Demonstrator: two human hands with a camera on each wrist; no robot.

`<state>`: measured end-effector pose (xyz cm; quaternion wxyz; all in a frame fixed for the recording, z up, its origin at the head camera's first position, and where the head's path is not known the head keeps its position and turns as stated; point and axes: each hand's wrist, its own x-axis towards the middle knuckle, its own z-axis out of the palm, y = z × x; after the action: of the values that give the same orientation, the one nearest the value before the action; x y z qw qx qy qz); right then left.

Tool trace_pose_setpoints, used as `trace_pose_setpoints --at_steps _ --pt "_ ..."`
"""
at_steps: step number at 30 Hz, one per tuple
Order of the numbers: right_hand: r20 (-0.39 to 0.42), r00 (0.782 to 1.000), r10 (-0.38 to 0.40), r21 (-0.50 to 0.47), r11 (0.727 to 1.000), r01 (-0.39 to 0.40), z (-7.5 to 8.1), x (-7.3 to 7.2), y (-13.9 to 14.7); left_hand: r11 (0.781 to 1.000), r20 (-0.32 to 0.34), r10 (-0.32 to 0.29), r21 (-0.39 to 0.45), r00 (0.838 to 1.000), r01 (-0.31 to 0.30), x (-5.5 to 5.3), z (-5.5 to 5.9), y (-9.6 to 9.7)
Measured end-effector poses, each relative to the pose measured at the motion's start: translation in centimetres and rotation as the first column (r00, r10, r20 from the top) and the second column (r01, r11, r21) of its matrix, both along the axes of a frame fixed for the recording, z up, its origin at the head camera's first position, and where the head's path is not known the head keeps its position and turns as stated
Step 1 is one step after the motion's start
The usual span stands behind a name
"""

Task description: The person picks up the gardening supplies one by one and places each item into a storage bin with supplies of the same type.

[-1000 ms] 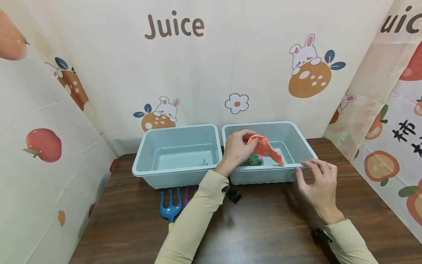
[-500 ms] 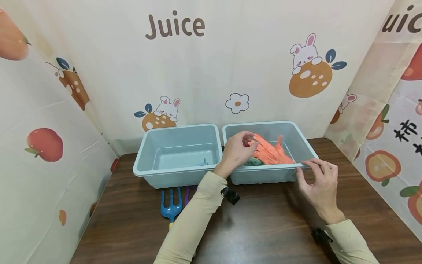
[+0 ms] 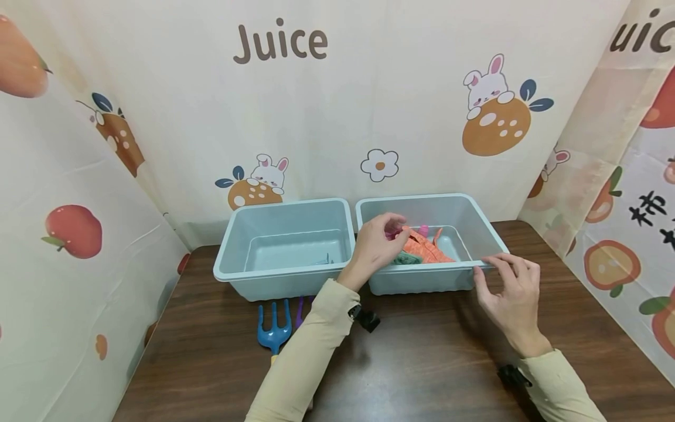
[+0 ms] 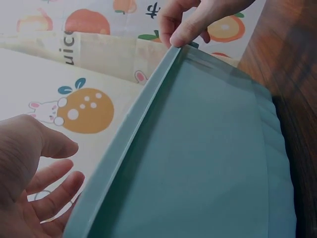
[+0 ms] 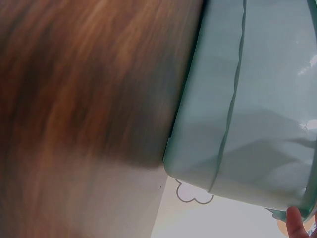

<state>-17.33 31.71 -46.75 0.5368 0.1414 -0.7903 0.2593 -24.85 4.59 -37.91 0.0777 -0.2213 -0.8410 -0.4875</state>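
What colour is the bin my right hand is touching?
The bin is pale blue-green, clearest in the head view.

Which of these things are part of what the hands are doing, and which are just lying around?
Likely part of the job:
right tub, its rim pinched by the right hand
orange glove inside it, near the left hand
green item and pink item, also inside

Seemingly just lying around:
left tub
blue fork
purple tool, mostly hidden by the sleeve
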Motion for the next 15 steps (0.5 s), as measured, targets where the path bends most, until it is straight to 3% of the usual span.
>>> trace_pose_setpoints --at_steps 15 --pt "0.028 1.000 -0.009 0.004 1.000 0.009 -0.1 0.2 0.2 0.998 -0.102 -0.027 0.057 0.994 0.033 1.9 0.2 -1.9"
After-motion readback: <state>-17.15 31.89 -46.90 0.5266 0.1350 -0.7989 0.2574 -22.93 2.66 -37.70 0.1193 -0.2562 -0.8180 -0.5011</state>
